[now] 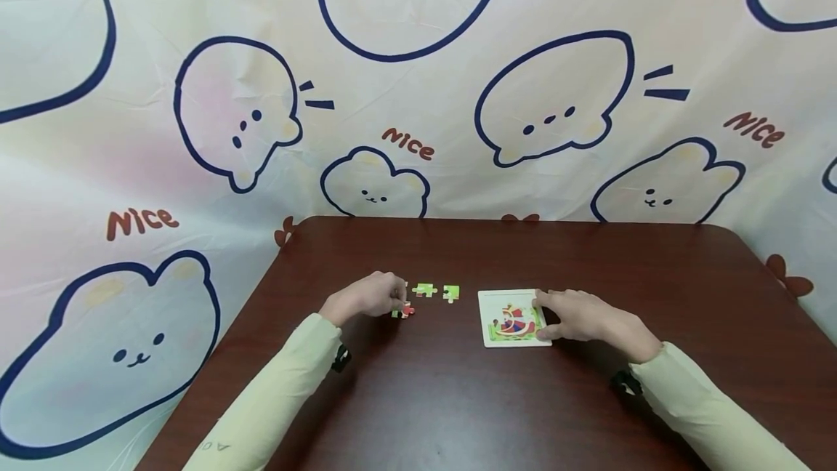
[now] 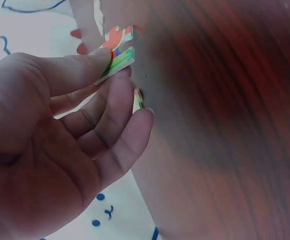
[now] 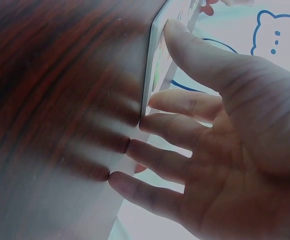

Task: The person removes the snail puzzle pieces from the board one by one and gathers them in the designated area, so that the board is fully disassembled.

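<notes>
My left hand [image 1: 374, 295] pinches a jigsaw piece [image 2: 120, 60] with red, blue and green print between thumb and fingers, low over the table. Behind its fingertips in the left wrist view, another puzzle piece [image 2: 137, 99] is mostly hidden. Just right of this hand lie two green pieces, one [image 1: 425, 290] with knobs on its sides and one [image 1: 451, 293] near the board. My right hand [image 1: 582, 315] rests at the right edge of a white-framed puzzle board [image 1: 492, 302], which holds a partly assembled colourful picture. Its thumb and index fingertip touch the frame; the other fingertips meet the tabletop.
The dark brown wooden table [image 1: 451, 413] has rounded far corners. Behind and beside it hangs a pale cloth [image 1: 451, 107] printed with blue-outlined bears and the word "Nice". Both forearms wear light sleeves, with a black strap at each wrist.
</notes>
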`<action>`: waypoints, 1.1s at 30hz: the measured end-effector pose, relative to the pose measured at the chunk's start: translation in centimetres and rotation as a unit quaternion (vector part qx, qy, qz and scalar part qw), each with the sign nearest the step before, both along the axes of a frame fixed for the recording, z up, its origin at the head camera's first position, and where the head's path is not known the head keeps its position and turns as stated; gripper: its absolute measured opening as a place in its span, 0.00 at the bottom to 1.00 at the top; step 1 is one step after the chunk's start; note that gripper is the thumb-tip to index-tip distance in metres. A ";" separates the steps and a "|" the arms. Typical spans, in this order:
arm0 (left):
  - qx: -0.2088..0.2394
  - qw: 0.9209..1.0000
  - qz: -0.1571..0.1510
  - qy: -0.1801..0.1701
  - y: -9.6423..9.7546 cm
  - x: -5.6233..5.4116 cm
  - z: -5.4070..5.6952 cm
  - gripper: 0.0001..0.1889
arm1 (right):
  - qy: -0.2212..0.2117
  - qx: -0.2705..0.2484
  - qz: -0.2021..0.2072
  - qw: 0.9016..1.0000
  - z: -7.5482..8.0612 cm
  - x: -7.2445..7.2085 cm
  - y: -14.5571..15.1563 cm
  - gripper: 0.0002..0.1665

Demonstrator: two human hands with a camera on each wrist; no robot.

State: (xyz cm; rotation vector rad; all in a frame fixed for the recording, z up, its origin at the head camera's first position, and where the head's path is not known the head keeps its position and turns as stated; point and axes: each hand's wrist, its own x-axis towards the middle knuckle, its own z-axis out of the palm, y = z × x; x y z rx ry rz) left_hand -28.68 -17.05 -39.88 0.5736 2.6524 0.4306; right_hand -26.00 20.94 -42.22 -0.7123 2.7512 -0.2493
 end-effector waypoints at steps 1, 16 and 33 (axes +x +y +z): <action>-0.002 1.000 0.004 0.000 -0.2 -0.1 0.0 0.04 | 0.000 -0.001 0.000 1.000 0.0 0.0 0.0 0.39; 0.015 0.999 0.038 -0.011 -1.7 -1.1 -1.1 0.01 | -0.007 0.001 -0.006 1.000 0.3 0.2 -0.2 0.38; -0.041 0.997 0.056 0.029 -0.9 -0.7 -0.8 0.11 | -0.003 0.003 -0.005 1.000 0.2 0.1 -0.2 0.38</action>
